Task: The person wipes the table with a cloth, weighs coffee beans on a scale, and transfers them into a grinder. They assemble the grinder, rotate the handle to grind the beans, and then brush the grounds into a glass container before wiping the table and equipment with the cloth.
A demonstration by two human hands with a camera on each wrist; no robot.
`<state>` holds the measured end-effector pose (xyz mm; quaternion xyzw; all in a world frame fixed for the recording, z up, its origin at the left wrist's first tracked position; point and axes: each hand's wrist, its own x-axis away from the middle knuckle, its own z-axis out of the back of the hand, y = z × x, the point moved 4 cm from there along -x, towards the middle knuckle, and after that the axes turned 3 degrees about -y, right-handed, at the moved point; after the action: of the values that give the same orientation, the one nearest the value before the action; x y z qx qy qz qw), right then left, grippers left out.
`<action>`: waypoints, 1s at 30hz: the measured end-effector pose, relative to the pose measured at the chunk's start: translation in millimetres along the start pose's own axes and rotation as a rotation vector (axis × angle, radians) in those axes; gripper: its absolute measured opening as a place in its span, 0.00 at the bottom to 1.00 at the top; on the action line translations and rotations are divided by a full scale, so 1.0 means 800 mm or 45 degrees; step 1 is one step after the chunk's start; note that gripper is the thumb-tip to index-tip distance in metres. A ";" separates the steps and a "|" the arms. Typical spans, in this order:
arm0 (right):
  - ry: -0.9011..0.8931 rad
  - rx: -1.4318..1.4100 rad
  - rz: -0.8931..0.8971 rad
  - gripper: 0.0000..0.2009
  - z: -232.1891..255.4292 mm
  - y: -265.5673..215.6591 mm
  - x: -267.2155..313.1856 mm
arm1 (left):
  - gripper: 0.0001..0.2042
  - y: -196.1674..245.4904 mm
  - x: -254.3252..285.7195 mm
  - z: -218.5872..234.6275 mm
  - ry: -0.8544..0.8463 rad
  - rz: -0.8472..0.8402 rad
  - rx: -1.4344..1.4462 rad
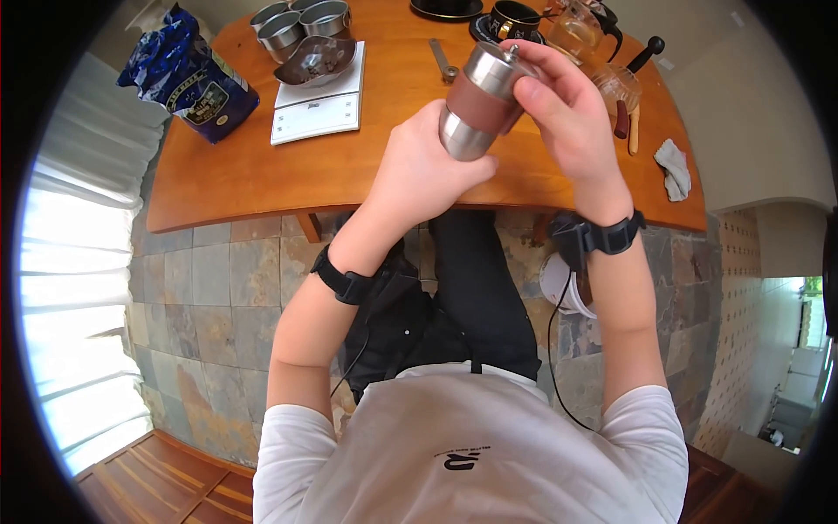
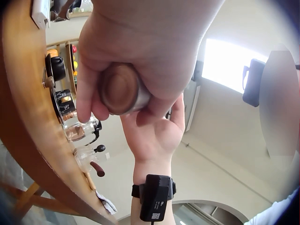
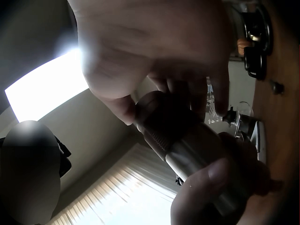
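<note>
A hand coffee grinder [image 1: 480,103], steel with a brown band round its middle, is held tilted above the table's front edge. My left hand [image 1: 428,166] grips its lower steel part. In the left wrist view the round base [image 2: 118,90] faces the camera, with fingers and thumb on either side. At the upper end my right hand [image 1: 572,113] holds the grinder, thumb on the near side and fingers behind. A small metal shaft [image 1: 511,51] stands up from the steel top, and no crank arm shows on it. From the right wrist view, the grinder [image 3: 187,154] looks dark, its top between thumb and fingers.
On the wooden table [image 1: 227,179], a white scale [image 1: 314,120] carries a dark dish [image 1: 305,65]. Metal cups [image 1: 281,35] and a blue bag [image 1: 196,92] stand left. A glass pot [image 1: 572,37], a glass vessel [image 1: 618,86] and a cloth [image 1: 673,170] are right.
</note>
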<state>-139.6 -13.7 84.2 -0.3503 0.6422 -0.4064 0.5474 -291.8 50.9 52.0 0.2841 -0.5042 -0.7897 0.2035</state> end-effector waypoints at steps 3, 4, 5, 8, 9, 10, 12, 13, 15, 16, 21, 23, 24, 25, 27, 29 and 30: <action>0.167 -0.059 0.002 0.27 -0.030 0.017 0.009 | 0.24 -0.002 -0.002 -0.004 0.212 0.139 -0.106; 0.165 0.008 -0.017 0.29 -0.041 0.023 0.012 | 0.24 -0.002 -0.004 -0.009 0.240 0.071 -0.175; 0.316 -0.111 -0.026 0.24 -0.051 0.029 0.013 | 0.24 -0.001 -0.005 -0.014 0.268 0.003 -0.247; 0.266 0.007 -0.153 0.17 -0.050 0.028 0.010 | 0.24 0.000 0.003 -0.023 0.265 -0.070 0.149; 0.247 0.018 -0.131 0.14 -0.051 0.029 0.008 | 0.24 -0.007 0.004 -0.024 0.235 -0.058 0.212; 0.239 0.010 -0.141 0.14 -0.053 0.031 0.010 | 0.24 -0.013 0.006 -0.022 0.244 -0.046 0.211; 0.156 0.106 -0.033 0.14 -0.057 0.027 0.010 | 0.25 -0.017 0.005 -0.022 0.105 -0.173 0.290; 0.155 0.105 -0.043 0.14 -0.055 0.029 0.011 | 0.25 -0.020 0.005 -0.023 0.107 -0.164 0.296; 0.089 0.108 -0.037 0.14 -0.054 0.032 0.008 | 0.23 -0.024 0.004 -0.027 0.026 -0.154 0.523; 0.087 0.108 -0.035 0.14 -0.051 0.032 0.007 | 0.23 -0.027 0.002 -0.027 0.028 -0.156 0.521; -0.143 -0.019 -0.152 0.23 -0.035 0.049 -0.002 | 0.20 -0.043 -0.010 -0.031 -0.053 -0.030 0.389; -0.125 -0.078 -0.145 0.26 -0.033 0.047 -0.003 | 0.19 -0.035 -0.012 -0.024 -0.100 0.031 0.420; -0.114 -0.142 -0.141 0.30 -0.034 0.045 -0.006 | 0.19 -0.030 -0.014 -0.023 -0.139 0.097 0.450; -0.054 -0.189 -0.015 0.34 -0.039 0.039 -0.006 | 0.19 -0.022 -0.014 -0.022 -0.144 0.087 0.444; -0.043 -0.157 0.017 0.34 -0.039 0.028 -0.004 | 0.18 -0.014 -0.010 -0.019 -0.064 0.153 0.366; -0.028 -0.130 0.035 0.34 -0.040 0.019 0.000 | 0.17 -0.018 -0.009 -0.019 -0.128 0.090 0.400; -0.038 -0.133 -0.001 0.34 -0.039 0.017 0.003 | 0.17 -0.018 -0.007 -0.019 -0.190 0.023 0.436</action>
<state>-171.1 -5.5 73.3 -0.3847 0.6542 -0.3672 0.5377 -278.0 50.0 35.2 0.2507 -0.6475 -0.7093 0.1215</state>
